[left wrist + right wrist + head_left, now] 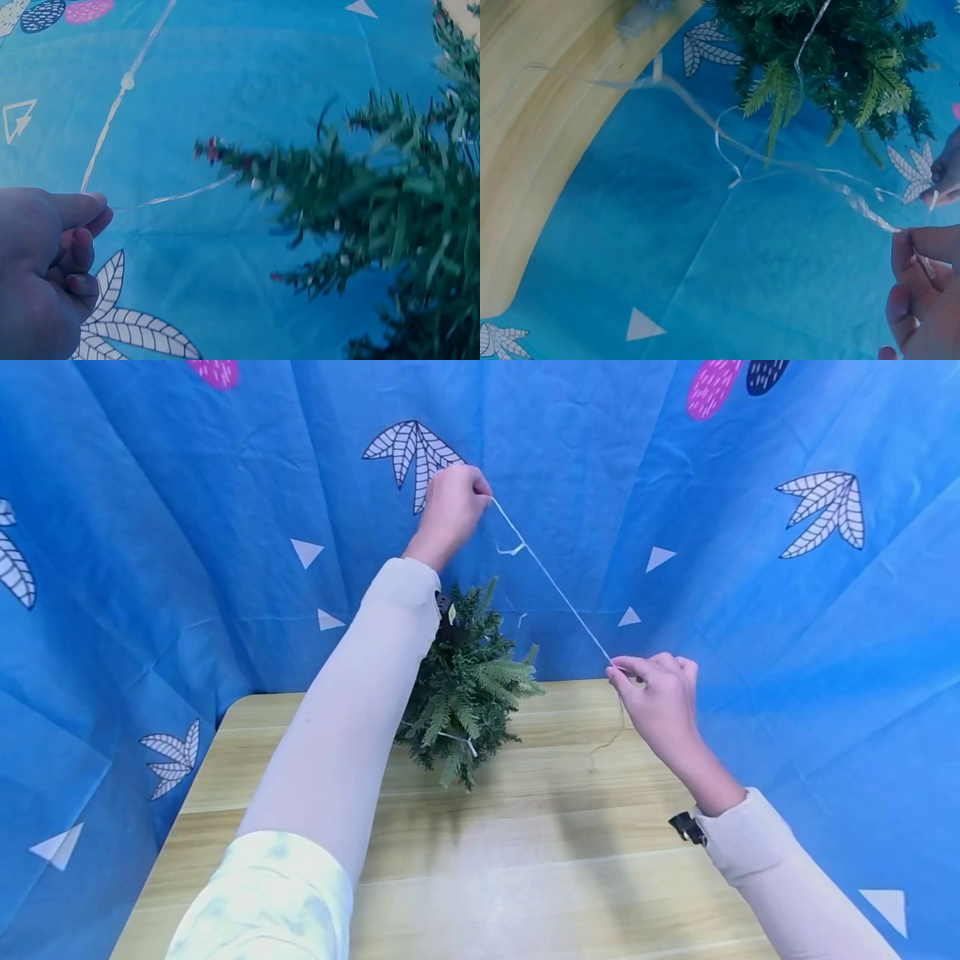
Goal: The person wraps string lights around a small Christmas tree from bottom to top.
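A small green artificial Christmas tree stands at the table's far side, partly hidden behind my left forearm. My left hand, raised above and behind the treetop, pinches a thin whitish string of fairy lights between thumb and fingertips. Farther right and lower, my right hand pinches the same string, which runs straight between both hands. In the left wrist view, one strand leads from the left fingertips to a tree branch. Loose string trails past the right hand's pinch toward the table in the right wrist view.
The tree stands on a light wooden table with a rounded far left corner. Blue patterned cloth hangs around its back and sides. A blurred, clear object lies on the tabletop in the right wrist view.
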Available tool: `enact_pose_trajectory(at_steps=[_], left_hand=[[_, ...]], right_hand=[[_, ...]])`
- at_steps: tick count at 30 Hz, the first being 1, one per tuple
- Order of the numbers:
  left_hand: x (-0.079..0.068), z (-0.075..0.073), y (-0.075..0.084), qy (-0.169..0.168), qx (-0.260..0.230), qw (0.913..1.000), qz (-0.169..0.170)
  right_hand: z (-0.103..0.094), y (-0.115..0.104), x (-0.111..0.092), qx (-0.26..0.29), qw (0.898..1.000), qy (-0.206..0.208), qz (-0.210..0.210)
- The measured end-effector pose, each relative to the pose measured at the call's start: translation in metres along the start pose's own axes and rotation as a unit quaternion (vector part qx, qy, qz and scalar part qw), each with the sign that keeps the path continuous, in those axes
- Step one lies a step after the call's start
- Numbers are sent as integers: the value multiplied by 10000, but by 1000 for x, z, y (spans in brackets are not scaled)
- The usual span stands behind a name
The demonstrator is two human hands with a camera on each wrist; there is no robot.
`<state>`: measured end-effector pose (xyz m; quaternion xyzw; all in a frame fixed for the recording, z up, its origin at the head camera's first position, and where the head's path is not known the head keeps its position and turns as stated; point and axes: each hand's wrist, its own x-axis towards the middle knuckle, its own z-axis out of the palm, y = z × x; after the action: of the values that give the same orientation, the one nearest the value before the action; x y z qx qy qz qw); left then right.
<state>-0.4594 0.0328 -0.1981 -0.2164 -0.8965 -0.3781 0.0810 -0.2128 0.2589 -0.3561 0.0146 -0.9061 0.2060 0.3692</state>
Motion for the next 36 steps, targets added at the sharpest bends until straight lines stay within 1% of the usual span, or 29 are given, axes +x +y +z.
enact_pose_trajectory(at_steps=[5, 8, 12, 15, 24, 28, 33, 36], left_hand=[[0, -12, -8, 240, 91, 9997, 27], [-1, -21, -13, 396, 70, 9992, -77], [-2, -32, -22, 480, 11, 9985, -254], [-3, -41, -30, 602, 8, 9976, -330], [-10, -67, -53, 896, -380, 9929, -683], [-15, -76, -67, 1084, -404, 9908, -697], [-25, -82, -88, 1322, -505, 9870, -765], [-30, -85, -100, 1485, -579, 9837, -837]], right_hand=[[0, -2, -3, 35, 10000, -30, 41], [0, -2, -6, -2, 10000, -59, -7], [-1, -1, -10, -58, 9999, -33, -143], [-2, -1, -12, -73, 9997, 14, -247], [-5, -2, -16, -194, 9989, 153, -409], [-7, -8, -16, -234, 9979, 220, -555], [-10, -19, -16, -216, 9943, 549, -892], [-12, -25, -16, -119, 9926, 690, -994]])
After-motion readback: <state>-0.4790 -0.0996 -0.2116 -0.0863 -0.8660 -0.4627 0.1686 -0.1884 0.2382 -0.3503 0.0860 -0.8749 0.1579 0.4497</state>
